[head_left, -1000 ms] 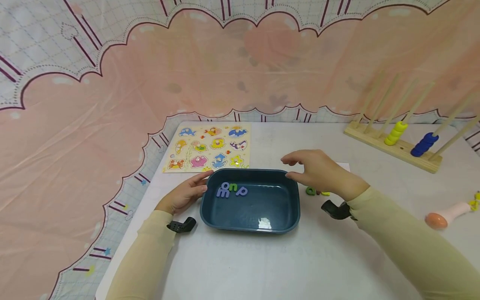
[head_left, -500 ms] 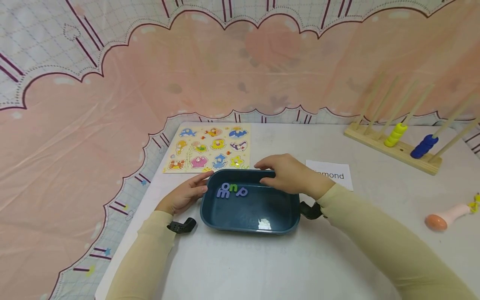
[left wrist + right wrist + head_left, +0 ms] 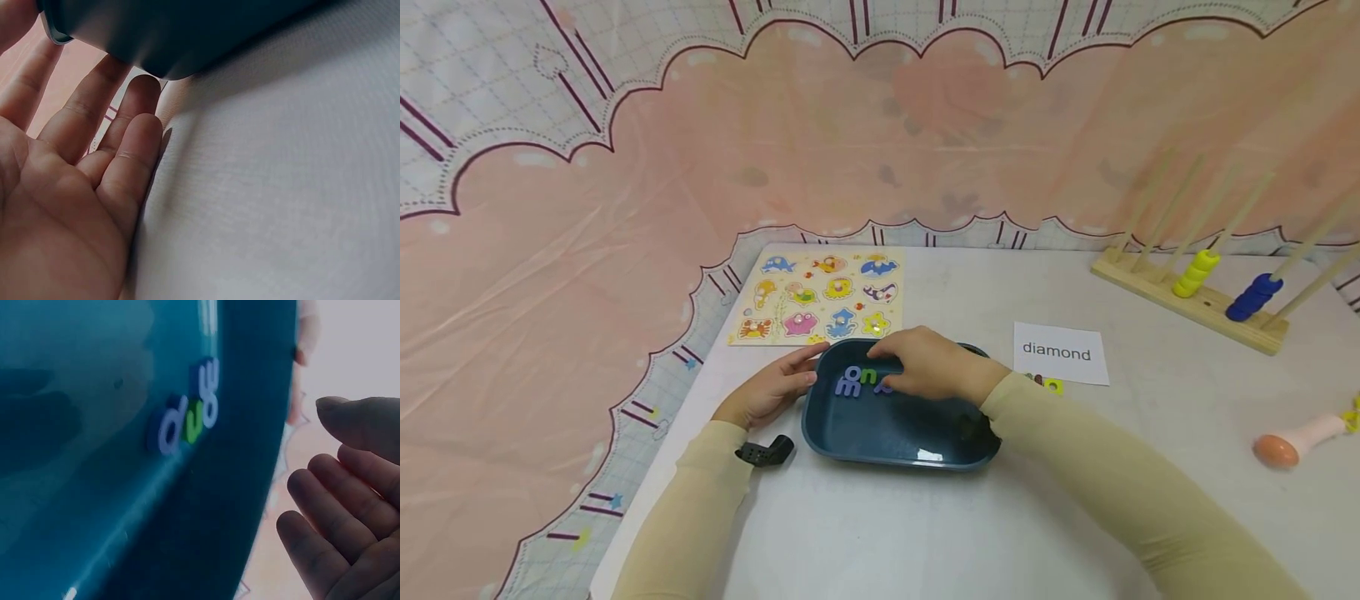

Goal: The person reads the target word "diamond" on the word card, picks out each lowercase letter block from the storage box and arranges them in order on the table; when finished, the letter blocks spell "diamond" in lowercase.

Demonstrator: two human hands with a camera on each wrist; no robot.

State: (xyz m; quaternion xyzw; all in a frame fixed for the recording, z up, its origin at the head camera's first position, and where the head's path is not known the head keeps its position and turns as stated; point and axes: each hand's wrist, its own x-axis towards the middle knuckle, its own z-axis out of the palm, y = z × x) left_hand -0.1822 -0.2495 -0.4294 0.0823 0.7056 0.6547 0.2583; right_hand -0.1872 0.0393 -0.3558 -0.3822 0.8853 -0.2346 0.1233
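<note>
A dark blue tray [image 3: 887, 442] holds several small foam-like letters: a purple o [image 3: 852, 373], a purple m [image 3: 847, 389], a green n [image 3: 868, 376] and a purple p [image 3: 882, 388] partly covered by my right fingers. My right hand [image 3: 925, 364] hovers over the tray, fingertips close above the letters, thumb and fingers apart with nothing between them. My left hand [image 3: 767, 387] rests against the tray's left end; its fingers [image 3: 81, 106] reach loosely along the outer wall.
A card reading "diamond" [image 3: 1060, 353] lies right of the tray, with small letters [image 3: 1053, 387] below it, partly hidden by my sleeve. Behind the tray lies a sea-animal puzzle board [image 3: 782, 304]. A wooden peg abacus [image 3: 1195, 308] and a pink-handled toy [image 3: 1300, 442] are at the right.
My right hand has moved left from beside the tray's right rim to over the letters, uncovering the word card. The left hand has stayed at the tray's left end.
</note>
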